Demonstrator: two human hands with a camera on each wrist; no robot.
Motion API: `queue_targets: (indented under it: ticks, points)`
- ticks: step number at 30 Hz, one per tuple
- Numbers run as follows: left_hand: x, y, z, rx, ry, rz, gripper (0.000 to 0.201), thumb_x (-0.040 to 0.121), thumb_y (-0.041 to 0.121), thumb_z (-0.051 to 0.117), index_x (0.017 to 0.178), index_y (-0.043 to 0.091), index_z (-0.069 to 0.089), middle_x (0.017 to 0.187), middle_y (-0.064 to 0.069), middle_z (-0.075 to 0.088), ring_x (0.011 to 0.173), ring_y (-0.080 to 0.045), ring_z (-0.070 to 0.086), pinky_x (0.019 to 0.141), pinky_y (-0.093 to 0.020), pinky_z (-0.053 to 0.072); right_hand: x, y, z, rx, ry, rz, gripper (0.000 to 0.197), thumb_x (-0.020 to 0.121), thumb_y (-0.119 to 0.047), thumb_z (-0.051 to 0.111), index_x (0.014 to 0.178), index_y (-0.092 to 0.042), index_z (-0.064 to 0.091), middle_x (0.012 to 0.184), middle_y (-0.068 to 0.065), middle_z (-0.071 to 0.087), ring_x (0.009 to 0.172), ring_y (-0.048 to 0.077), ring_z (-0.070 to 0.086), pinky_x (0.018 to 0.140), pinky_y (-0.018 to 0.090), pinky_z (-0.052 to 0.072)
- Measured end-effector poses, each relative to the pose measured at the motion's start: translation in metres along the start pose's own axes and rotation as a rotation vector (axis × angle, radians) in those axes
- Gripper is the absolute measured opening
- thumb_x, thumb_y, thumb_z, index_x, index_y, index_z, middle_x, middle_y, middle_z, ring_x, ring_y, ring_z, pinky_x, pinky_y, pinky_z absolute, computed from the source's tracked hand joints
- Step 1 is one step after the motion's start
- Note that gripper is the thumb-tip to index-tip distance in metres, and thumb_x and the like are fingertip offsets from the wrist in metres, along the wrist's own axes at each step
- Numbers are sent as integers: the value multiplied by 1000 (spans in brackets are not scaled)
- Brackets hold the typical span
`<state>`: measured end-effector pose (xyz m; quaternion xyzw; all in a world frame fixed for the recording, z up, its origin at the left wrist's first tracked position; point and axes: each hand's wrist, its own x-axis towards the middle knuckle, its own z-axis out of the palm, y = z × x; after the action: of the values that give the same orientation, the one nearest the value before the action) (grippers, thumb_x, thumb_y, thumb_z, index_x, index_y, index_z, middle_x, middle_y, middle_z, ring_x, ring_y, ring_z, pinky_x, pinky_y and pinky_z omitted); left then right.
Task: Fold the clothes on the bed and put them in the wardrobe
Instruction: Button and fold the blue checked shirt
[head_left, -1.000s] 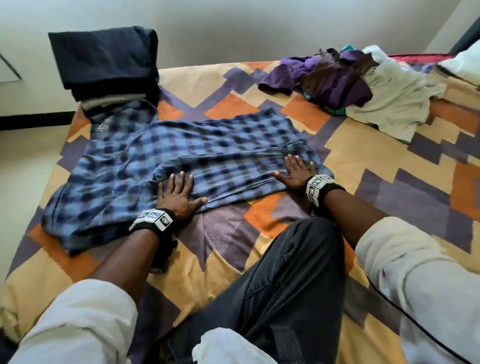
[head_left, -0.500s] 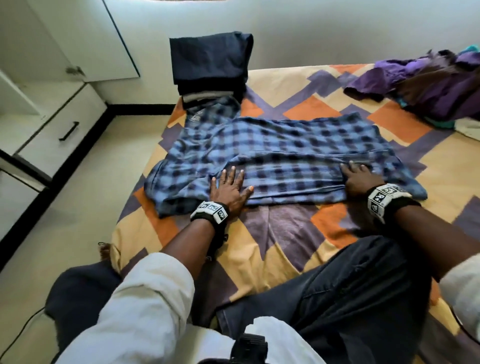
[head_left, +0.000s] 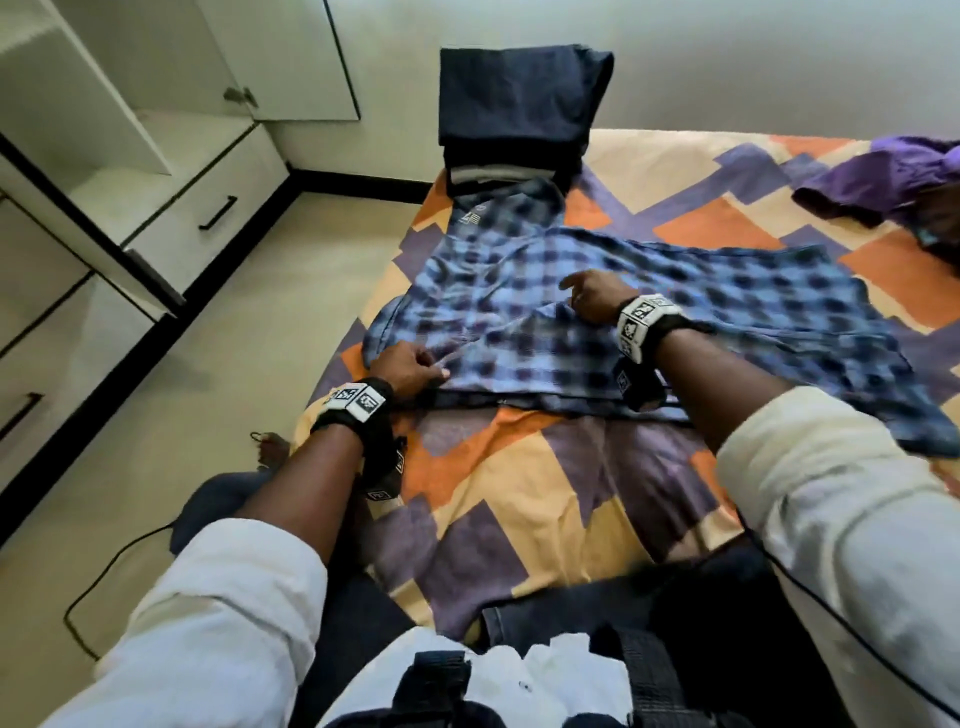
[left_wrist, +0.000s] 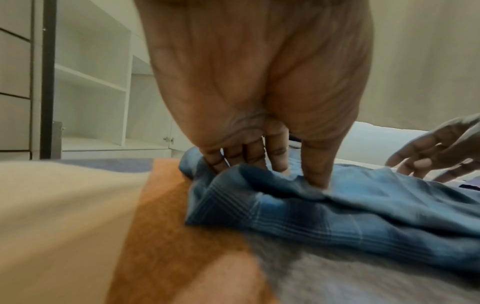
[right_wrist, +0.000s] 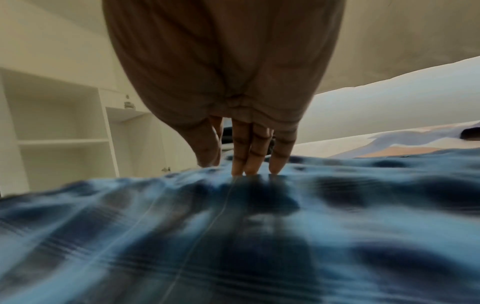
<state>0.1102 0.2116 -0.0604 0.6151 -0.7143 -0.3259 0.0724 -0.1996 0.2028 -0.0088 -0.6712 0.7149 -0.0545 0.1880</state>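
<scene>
A blue plaid shirt (head_left: 649, 317) lies spread across the patterned bed (head_left: 519, 493), its collar toward a folded stack of dark clothes (head_left: 519, 109). My left hand (head_left: 434, 366) pinches a fold of the shirt (left_wrist: 337, 216) at its near left edge; in the left wrist view, the left hand (left_wrist: 272, 174) has its fingers behind the fold and its thumb in front. My right hand (head_left: 576, 291) rests on the shirt's middle. The right wrist view shows the right hand (right_wrist: 246, 168) with straight fingers touching the shirt (right_wrist: 233, 236).
The white wardrobe (head_left: 135, 171) stands left of the bed with an open door, bare shelves and drawers. Purple clothes (head_left: 893, 176) lie crumpled at the bed's far right. A black cable (head_left: 119, 561) runs over the floor by my left leg.
My left hand has gone from lying flat on the shirt to pinching its left edge. My right hand has slid left from the shirt's right end to its middle. My view swung left.
</scene>
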Motion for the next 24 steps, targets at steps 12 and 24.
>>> queue_targets:
  ticks: [12, 24]
  points:
    - [9, -13, -6, 36, 19, -3, 23, 90, 20, 67, 73, 19, 51, 74, -2, 62, 84, -29, 65, 70, -35, 46, 30, 0, 39, -208, 85, 195, 27, 91, -23, 57, 115, -15, 67, 125, 16, 61, 119, 36, 53, 103, 44, 39]
    - [-7, -42, -37, -64, -64, -52, 31, 67, 16, 85, 86, 21, 62, 89, -4, 65, 83, -26, 62, 73, -33, 49, -118, -26, 78, -341, 33, -234, 26, 80, -39, 65, 91, -15, 63, 98, 10, 66, 96, 32, 62, 83, 40, 38]
